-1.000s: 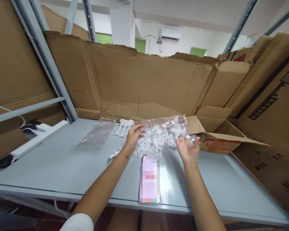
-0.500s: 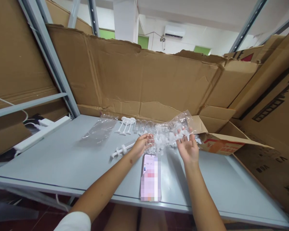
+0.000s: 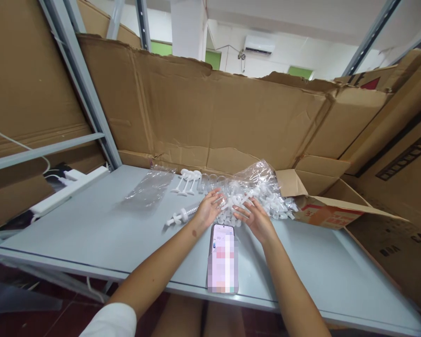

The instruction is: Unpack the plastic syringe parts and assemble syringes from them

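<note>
A pile of small white plastic pieces lies between my two hands and spreads to the right. My left hand is at its left edge, fingers apart, with nothing visible held. On the other side my right hand has its fingers spread over the pieces and also appears to hold nothing. Behind the pile lies a crumpled clear plastic bag. A large clear syringe with a white plunger rests left of my left hand. White plungers stand or lie in a row farther back, beside clear ribbed barrels.
A phone lies at the front of the grey table. A flat clear bag is at the left and a power strip beyond it. An open cardboard box stands right. Cardboard walls the back.
My right hand has let go of the clear bag and moved left and down to the pile. More white pieces now lie loose on the right. My left-hand fingers have spread.
</note>
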### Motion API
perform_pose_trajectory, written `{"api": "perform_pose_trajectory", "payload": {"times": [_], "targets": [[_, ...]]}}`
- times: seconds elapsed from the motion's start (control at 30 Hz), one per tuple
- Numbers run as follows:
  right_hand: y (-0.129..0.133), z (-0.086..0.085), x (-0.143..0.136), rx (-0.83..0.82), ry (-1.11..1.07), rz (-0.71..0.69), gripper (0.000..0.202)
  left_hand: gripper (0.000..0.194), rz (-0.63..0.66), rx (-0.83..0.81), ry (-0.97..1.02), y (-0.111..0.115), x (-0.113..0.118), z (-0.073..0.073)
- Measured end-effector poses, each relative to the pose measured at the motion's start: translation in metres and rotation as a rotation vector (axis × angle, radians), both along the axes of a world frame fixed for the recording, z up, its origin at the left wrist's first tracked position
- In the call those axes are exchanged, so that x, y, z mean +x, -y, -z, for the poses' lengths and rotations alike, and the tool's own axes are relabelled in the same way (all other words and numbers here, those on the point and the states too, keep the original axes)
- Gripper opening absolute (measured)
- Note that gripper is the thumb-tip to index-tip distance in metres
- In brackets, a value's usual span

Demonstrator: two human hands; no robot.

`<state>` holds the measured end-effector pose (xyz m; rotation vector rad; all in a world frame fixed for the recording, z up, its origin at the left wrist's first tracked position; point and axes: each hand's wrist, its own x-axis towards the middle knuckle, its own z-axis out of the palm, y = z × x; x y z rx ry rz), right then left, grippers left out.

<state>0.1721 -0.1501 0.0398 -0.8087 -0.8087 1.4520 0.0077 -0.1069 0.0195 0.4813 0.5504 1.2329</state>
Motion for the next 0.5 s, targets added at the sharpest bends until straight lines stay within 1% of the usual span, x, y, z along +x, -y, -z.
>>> {"api": "perform_pose_trajectory", "payload": {"times": [0.1,0.2,0.27,0.37,0.5], "targets": [[0.002,-0.004,-0.003,0.041,0.035,0.035,0.027,0.038,0.044,0.064,-0.076,0.006,0.002,-0.001],[0.003,-0.006,-0.002,0.053,0.029,0.06,0.03,0.04,0.066,0.12,-0.15,0.009,0.006,0.002],[0.003,-0.007,-0.001,0.058,0.029,0.087,0.031,0.039,0.066,0.124,-0.171,0.01,0.009,0.004],[0.002,-0.007,-0.001,0.098,0.067,0.136,0.033,0.034,0.07,0.056,-0.148,0.011,0.012,0.004],[0.002,-0.007,-0.005,0.196,0.131,0.198,0.034,0.017,0.147,-0.086,-0.083,0.013,0.013,0.0]]}}
